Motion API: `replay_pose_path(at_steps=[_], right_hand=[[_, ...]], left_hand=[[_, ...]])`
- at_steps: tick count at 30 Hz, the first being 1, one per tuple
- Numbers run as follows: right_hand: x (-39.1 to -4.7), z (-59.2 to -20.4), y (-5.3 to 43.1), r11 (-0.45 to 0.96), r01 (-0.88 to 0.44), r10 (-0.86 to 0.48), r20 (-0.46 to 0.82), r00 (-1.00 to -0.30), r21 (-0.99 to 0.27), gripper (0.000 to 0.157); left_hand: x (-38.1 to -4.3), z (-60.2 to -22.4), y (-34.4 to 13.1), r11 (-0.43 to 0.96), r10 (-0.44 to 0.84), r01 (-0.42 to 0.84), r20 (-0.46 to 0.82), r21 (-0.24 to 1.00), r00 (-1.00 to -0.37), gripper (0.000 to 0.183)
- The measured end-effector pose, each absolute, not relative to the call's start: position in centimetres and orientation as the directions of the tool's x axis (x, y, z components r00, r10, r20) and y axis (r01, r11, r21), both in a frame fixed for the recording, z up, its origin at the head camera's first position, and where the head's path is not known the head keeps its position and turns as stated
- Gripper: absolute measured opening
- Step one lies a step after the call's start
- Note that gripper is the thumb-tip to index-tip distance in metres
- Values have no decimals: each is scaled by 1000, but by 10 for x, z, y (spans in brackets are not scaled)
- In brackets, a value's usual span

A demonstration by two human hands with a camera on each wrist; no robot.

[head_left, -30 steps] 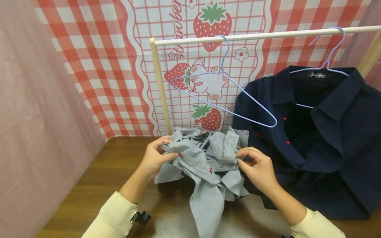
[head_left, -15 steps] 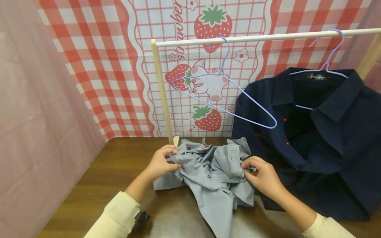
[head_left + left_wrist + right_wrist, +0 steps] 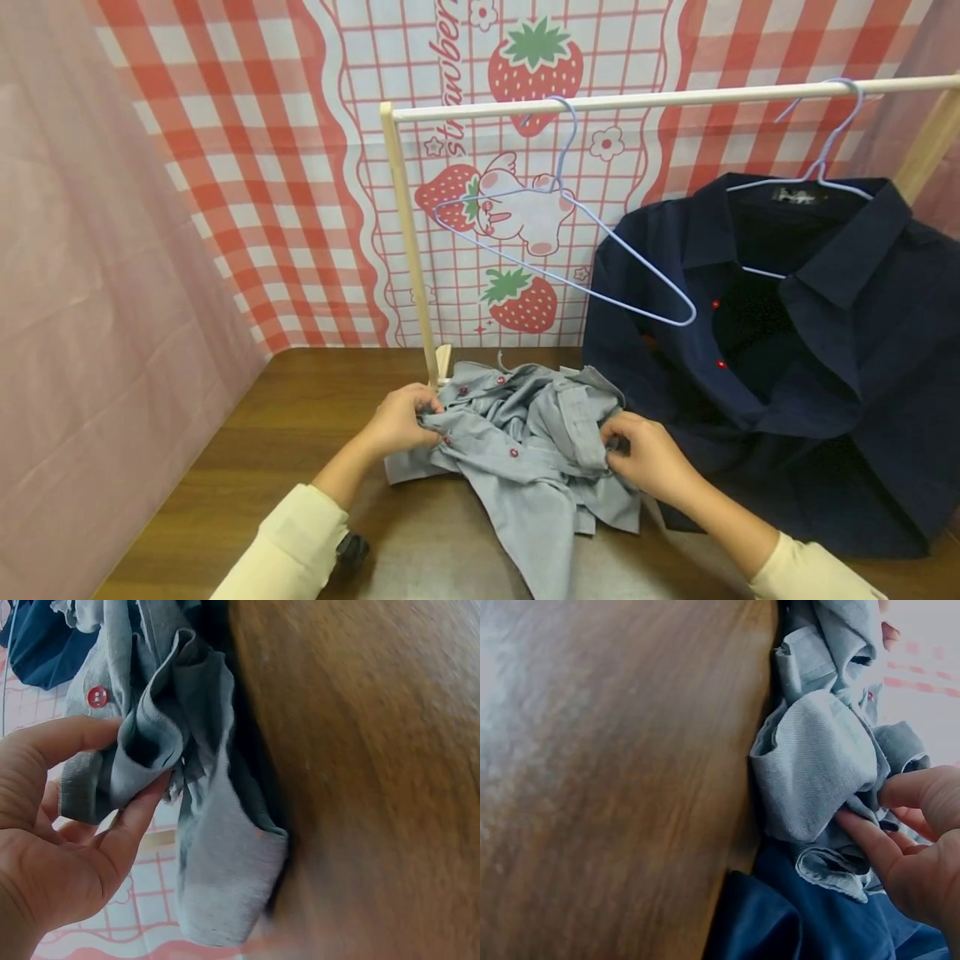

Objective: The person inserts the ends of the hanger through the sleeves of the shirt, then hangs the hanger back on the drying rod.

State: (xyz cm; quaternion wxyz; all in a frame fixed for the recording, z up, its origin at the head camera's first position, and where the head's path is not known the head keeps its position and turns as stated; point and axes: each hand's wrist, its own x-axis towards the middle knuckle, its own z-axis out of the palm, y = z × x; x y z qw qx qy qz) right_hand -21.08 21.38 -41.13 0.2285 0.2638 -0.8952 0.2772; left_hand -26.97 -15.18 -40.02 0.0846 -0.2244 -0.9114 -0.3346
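A crumpled grey shirt [image 3: 495,479] with red buttons lies bunched on the wooden table. My left hand [image 3: 402,421] pinches its left edge between thumb and fingers, close to a red button [image 3: 97,697] in the left wrist view. On the opposite side my right hand [image 3: 647,457] pinches a fold of the same shirt; the right wrist view shows its thumb and fingers around the grey cloth [image 3: 821,761]. The tips of some fingers are hidden in the folds. Above the shirt a bare light-purple hanger [image 3: 622,237] hangs from the rack.
The wooden rack's white rail [image 3: 660,98] crosses the back, its left post [image 3: 409,242] standing behind the shirt. A navy shirt [image 3: 667,333] on another hanger drapes down to the table [image 3: 247,475] at the right. A strawberry-print cloth [image 3: 262,167] covers the wall behind.
Both hands have lowered the grey shirt toward the table, keeping hold of it. Its collar area has sunk away from the hanger. The hanger and navy shirt stay in place.
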Motion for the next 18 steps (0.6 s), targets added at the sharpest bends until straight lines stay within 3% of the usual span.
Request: replay_pose_path(at_steps=[8,18], right_hand=[[-214,-417,217,726,-568,-335,522,-784,-387,34],[-206,-403,220,732,-518,-334,429,-839,-443,28]], left_hand=[[-271,-406,-153,655,420,519,306,548,-854,32],[-271,-402,-163,601,428,455,217,657,-878,33]])
